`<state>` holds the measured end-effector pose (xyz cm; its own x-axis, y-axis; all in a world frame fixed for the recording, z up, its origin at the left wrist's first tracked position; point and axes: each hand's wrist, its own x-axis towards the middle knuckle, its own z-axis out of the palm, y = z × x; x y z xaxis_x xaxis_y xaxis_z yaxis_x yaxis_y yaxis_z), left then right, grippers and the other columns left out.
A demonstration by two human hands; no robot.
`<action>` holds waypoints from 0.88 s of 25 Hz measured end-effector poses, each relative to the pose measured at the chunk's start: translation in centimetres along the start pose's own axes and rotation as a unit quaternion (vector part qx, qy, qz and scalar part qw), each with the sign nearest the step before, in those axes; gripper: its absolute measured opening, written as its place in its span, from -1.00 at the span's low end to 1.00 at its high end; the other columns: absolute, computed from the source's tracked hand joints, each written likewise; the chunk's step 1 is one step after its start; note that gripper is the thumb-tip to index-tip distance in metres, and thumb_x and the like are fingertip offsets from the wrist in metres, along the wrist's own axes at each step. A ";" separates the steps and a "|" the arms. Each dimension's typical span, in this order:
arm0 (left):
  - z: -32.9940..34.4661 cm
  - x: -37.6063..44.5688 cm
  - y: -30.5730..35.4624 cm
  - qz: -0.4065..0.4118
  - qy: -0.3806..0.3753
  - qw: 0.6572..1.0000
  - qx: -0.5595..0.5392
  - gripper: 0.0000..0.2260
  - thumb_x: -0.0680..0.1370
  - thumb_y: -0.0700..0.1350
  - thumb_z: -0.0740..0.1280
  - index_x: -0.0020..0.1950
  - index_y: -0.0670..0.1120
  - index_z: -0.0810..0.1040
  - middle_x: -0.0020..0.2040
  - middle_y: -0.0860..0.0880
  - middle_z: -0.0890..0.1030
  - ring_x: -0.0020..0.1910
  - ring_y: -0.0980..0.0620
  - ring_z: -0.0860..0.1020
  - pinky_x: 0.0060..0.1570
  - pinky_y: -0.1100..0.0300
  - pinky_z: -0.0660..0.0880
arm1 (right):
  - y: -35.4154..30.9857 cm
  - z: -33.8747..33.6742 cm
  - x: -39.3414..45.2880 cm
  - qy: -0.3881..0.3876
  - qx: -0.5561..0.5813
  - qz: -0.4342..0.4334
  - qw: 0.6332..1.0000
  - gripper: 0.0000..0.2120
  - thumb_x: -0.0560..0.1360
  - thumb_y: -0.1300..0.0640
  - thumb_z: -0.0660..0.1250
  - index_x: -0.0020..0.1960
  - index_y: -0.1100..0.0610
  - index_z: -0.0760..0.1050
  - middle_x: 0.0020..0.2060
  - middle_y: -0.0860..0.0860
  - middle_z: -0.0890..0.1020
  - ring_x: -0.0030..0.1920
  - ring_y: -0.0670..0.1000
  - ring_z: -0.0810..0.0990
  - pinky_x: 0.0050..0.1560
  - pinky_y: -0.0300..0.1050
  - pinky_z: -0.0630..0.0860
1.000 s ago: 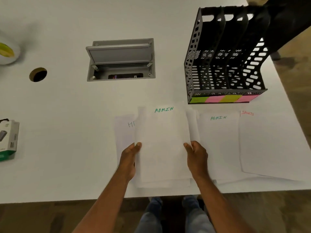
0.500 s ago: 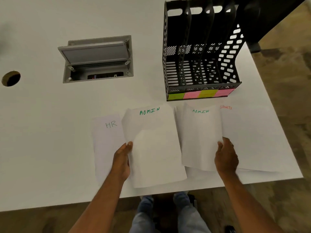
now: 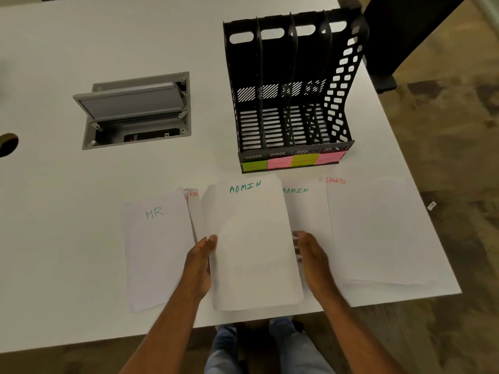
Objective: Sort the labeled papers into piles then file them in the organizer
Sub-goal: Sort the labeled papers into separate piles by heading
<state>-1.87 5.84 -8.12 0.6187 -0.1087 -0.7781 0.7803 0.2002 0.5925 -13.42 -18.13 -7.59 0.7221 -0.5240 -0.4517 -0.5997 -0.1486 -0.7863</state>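
Observation:
My left hand [image 3: 201,263] grips the left edge of a stack of white papers [image 3: 253,238] whose top sheet reads ADMIN. My right hand [image 3: 310,255] is blurred at that sheet's right edge, fingers curled onto it. An HR pile [image 3: 159,252] lies to the left, and a sheet marked FIN [image 3: 193,194] peeks out under the stack. To the right lie an ADMIN pile [image 3: 307,209] and a SPORTS pile [image 3: 378,228]. The black four-slot organizer [image 3: 291,85] stands behind them, with green, pink, yellow and pink sticky labels [image 3: 293,160] along its front.
A grey cable hatch [image 3: 135,109] with its lid raised is set into the white table [image 3: 67,238], and a round cable hole [image 3: 8,144] sits at the far left. The table's right edge runs close past the SPORTS pile. My legs show below the near edge.
My right hand left the ADMIN pile on the right and came back to the right edge of the held stack. The view shifted, and the FIN sheet now shows.

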 end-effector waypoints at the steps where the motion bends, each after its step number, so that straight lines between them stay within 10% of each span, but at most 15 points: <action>1: 0.6 -0.1 -0.3 -0.001 -0.005 1.000 -0.002 -0.70 0.60 -0.12 0.40 0.30 -0.19 0.59 0.29 -0.22 0.63 0.28 -0.20 0.58 0.40 -0.15 0.42 | -0.4 0.6 -0.1 -0.034 0.027 0.002 0.999 -0.76 0.59 -0.21 0.23 0.20 -0.19 0.48 0.10 -0.21 0.61 0.15 -0.09 0.58 0.06 -0.28 0.47; 6: 2.9 -0.4 -1.1 0.006 -0.020 0.998 0.058 -0.78 0.61 -0.06 0.37 0.23 -0.01 0.66 0.13 -0.07 0.73 0.04 -0.15 0.71 0.05 -0.02 0.63 | -0.3 -1.6 1.5 0.117 -0.027 -0.027 0.992 -0.64 0.59 0.03 0.34 0.34 -0.03 0.34 0.14 0.00 0.62 0.08 0.07 0.64 -0.07 -0.14 0.57; 12: 0.1 -0.3 -1.4 0.020 0.026 0.994 0.105 -0.81 0.64 -0.05 0.32 0.21 -0.03 0.63 0.08 -0.03 0.75 -0.03 -0.13 0.74 -0.16 0.10 0.65 | 3.4 -3.3 3.7 0.074 -0.208 -0.008 0.975 -0.23 0.50 0.23 0.44 0.56 0.09 0.09 0.37 0.24 0.41 0.35 0.27 0.43 0.22 0.19 0.52; 18: -5.5 -0.1 0.9 0.072 0.112 0.984 0.117 -0.85 0.66 -0.11 0.29 0.14 -0.03 0.65 0.03 -0.07 0.75 -0.11 -0.12 0.74 -0.19 0.10 0.64 | 0.0 0.7 2.8 0.135 -0.328 -0.060 0.933 -0.17 0.42 0.13 0.51 0.55 0.14 0.13 0.42 0.21 0.31 0.32 0.28 0.33 0.18 0.24 0.48; 22: -10.3 1.0 3.2 0.167 0.256 0.929 0.211 -0.82 0.66 -0.13 0.29 0.23 -0.03 0.60 0.20 -0.09 0.66 0.13 -0.12 0.64 0.15 -0.02 0.61 | -5.4 9.6 0.2 -0.009 -0.165 -0.120 0.979 -0.46 0.55 0.10 0.38 0.47 0.06 0.29 0.39 0.05 0.37 0.40 0.08 0.34 0.33 -0.02 0.42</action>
<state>0.34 16.41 -9.16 0.7923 0.3892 -0.4699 0.5861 -0.2716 0.7634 -6.78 -9.35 -7.50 0.8604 -0.4257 -0.2803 -0.4880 -0.5296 -0.6938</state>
